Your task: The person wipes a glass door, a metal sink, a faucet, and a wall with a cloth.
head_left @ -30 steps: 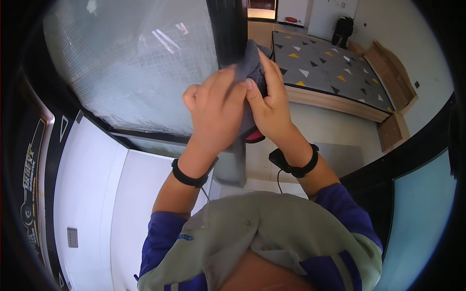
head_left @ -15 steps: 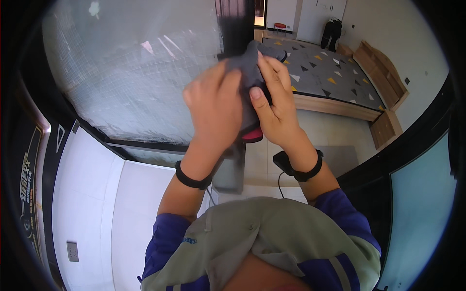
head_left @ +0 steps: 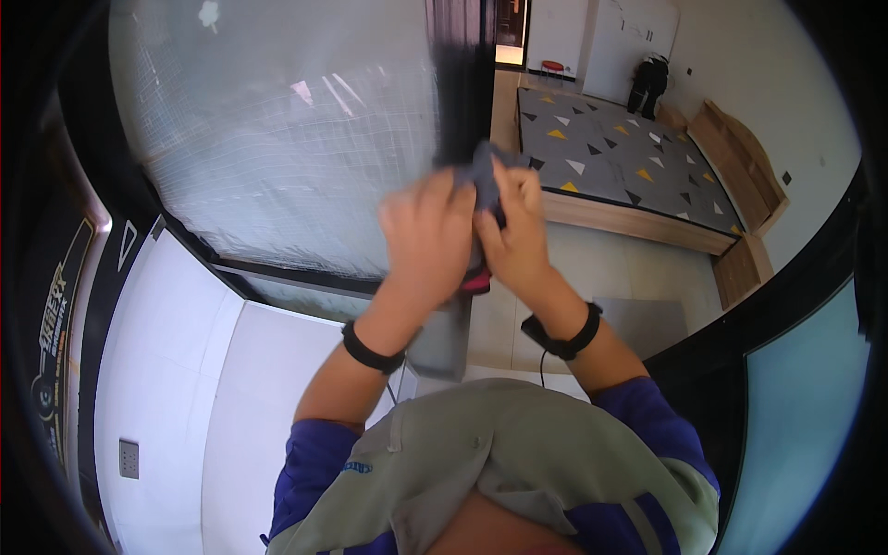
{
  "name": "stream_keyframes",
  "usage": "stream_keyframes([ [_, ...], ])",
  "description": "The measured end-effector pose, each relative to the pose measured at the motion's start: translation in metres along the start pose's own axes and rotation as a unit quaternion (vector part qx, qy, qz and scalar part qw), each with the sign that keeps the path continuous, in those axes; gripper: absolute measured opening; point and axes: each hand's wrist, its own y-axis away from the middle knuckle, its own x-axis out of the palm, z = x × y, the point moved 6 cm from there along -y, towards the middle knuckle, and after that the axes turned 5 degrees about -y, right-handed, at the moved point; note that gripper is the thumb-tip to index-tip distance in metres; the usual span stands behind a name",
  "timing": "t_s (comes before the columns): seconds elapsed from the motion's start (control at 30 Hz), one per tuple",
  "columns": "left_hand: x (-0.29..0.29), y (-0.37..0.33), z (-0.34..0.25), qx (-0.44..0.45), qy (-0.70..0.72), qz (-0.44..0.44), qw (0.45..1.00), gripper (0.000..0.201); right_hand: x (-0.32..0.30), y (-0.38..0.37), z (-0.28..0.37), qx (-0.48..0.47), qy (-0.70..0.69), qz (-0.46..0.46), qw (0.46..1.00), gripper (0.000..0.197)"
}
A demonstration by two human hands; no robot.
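Both my hands are raised in front of me on a grey cloth (head_left: 484,173) with a dark red part showing at its lower end. My left hand (head_left: 427,236), slightly blurred, has its fingers curled onto the cloth's left side. On the other side my right hand (head_left: 518,231) grips it, thumb towards me and fingers around the upper edge. Directly behind the cloth rises a black door post (head_left: 461,106), beside a large frosted glass panel (head_left: 277,157). Whether the cloth touches the post I cannot tell. Each wrist wears a black band.
Beyond the post stands a bed (head_left: 638,222) with a wooden frame and a patterned grey mattress. A red stool (head_left: 552,67) and a white wardrobe (head_left: 629,42) are further back. A white ledge (head_left: 268,407) lies below left; a bluish glass panel (head_left: 805,398) is at right.
Both hands and the cloth have come lower in the picture, still together. The view has shifted a little, so the bed and glass panel appear further right.
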Motion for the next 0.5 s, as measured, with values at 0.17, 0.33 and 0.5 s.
stream_keyframes([
  [0.17,-0.018,-0.089,0.016,-0.007,-0.051,-0.087,0.995,0.044,-0.028,-0.101,0.041,-0.132,0.001,-0.062,0.989,0.059],
  [0.33,-0.013,-0.075,0.009,-0.017,-0.094,-0.115,0.989,0.041,-0.019,-0.090,0.029,-0.091,-0.021,-0.070,0.993,0.063],
  [0.5,0.007,-0.011,-0.004,-0.003,-0.082,-0.063,0.995,0.034,0.010,-0.015,-0.009,-0.076,0.008,-0.072,0.994,0.068],
])
